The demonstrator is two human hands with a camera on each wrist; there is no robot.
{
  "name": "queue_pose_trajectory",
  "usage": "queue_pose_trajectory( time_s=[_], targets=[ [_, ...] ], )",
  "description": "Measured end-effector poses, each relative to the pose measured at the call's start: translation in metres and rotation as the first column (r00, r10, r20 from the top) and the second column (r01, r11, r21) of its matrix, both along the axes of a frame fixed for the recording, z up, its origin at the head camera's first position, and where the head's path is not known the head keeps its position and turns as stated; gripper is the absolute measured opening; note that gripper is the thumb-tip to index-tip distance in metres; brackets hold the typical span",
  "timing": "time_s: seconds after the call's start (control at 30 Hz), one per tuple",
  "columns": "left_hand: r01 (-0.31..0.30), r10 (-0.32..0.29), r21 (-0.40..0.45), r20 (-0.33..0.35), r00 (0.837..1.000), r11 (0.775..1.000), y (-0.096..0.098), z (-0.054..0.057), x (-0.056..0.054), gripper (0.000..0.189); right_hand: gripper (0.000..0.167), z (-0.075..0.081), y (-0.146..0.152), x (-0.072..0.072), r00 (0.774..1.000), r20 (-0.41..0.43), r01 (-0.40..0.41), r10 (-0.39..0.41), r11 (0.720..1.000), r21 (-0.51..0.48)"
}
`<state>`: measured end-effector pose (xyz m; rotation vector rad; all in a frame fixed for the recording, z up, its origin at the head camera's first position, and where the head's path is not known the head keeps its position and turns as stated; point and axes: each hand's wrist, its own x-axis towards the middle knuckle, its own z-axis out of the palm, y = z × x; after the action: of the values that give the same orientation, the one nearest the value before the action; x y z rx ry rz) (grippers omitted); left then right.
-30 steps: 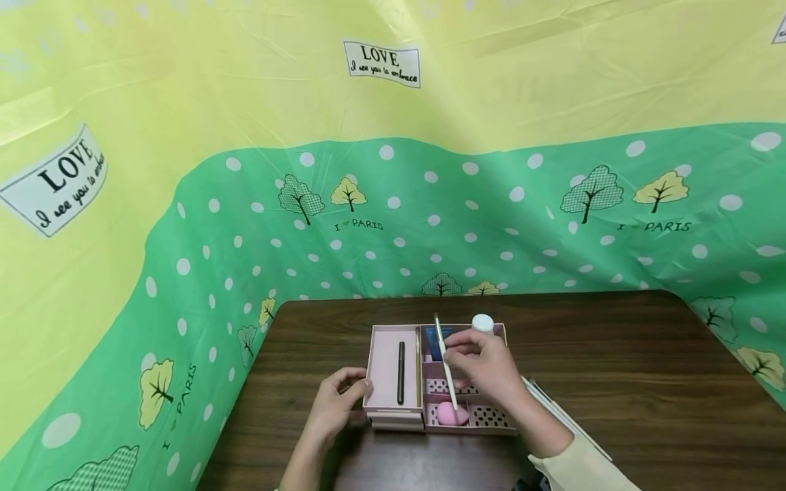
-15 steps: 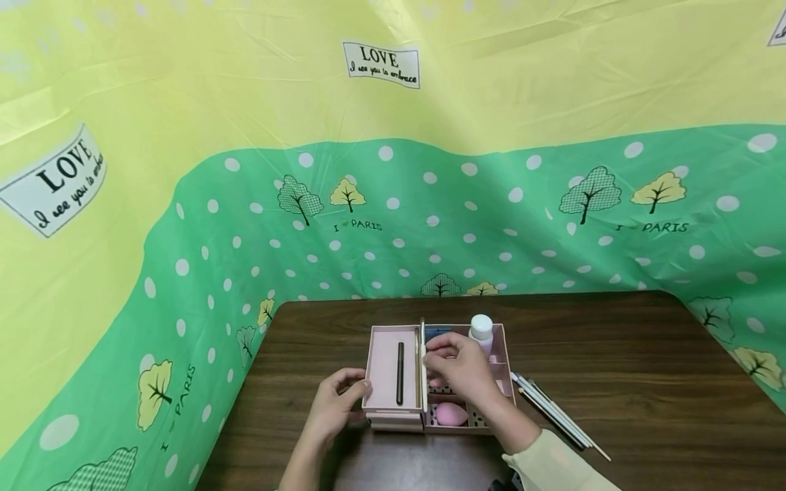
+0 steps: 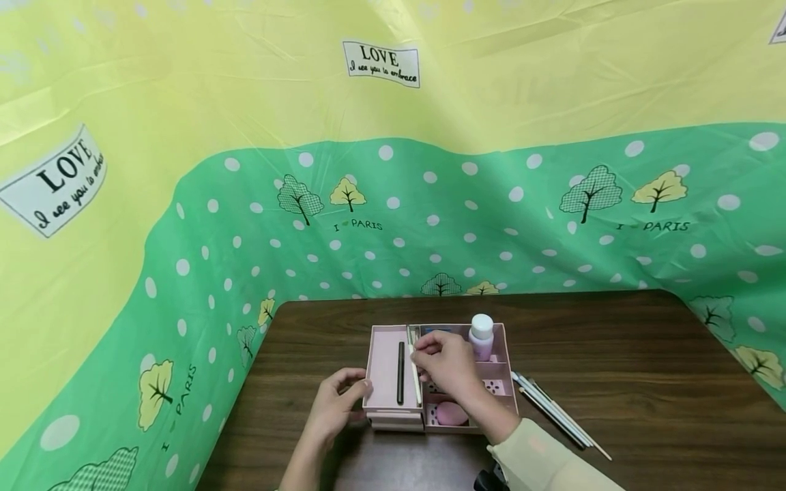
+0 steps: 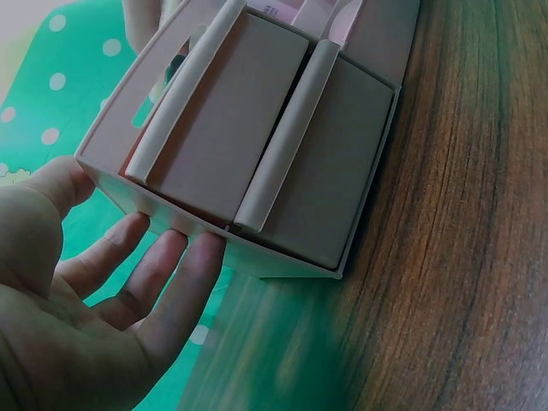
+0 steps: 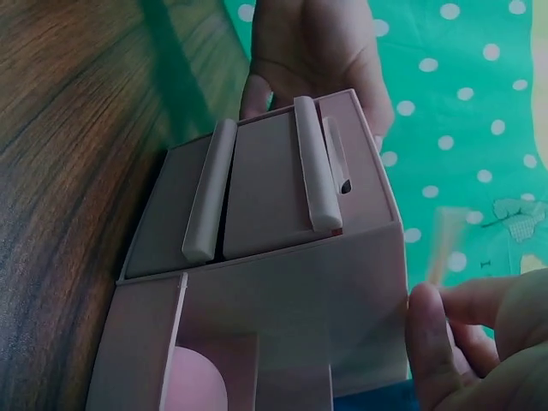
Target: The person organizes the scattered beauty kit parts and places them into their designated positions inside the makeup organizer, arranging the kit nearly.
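A pink desk organizer (image 3: 383, 368) has a raised tray on the left and open compartments on the right. My right hand (image 3: 447, 361) pinches a slim, pale-handled brush (image 3: 418, 390) lengthwise over the tray's right edge; its tip blurs in the right wrist view (image 5: 447, 244). A black pen-shaped stick (image 3: 400, 374) lies in the tray, left of the brush. My left hand (image 3: 334, 404) rests against the organizer's left side, fingertips touching its wall beside two closed drawers (image 4: 227, 116). Whether the brush touches the tray cannot be made out.
A white-capped bottle (image 3: 482, 341) and a pink egg-shaped sponge (image 3: 451, 413) sit in the right compartments. Several thin brushes or sticks (image 3: 559, 412) lie on the brown wooden table (image 3: 638, 354) to the right. A green and yellow curtain (image 3: 430, 218) hangs behind.
My right hand has carried the brush leftward from over the compartments to the tray's right edge, turning it nearly parallel with the black stick. My left hand stays put.
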<state>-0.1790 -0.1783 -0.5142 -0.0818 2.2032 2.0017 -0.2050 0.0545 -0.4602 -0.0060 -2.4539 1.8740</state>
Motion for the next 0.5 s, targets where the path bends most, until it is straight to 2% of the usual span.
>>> queue_pose_trajectory(
  time_s=[0.5],
  targets=[
    [-0.013, 0.013, 0.002, 0.008, 1.000, 1.000, 0.0017, 0.0006, 0.0005, 0.037, 0.014, 0.0009, 0.0038, 0.0021, 0.999, 0.006, -0.046, 0.046, 0.999, -0.011]
  ],
)
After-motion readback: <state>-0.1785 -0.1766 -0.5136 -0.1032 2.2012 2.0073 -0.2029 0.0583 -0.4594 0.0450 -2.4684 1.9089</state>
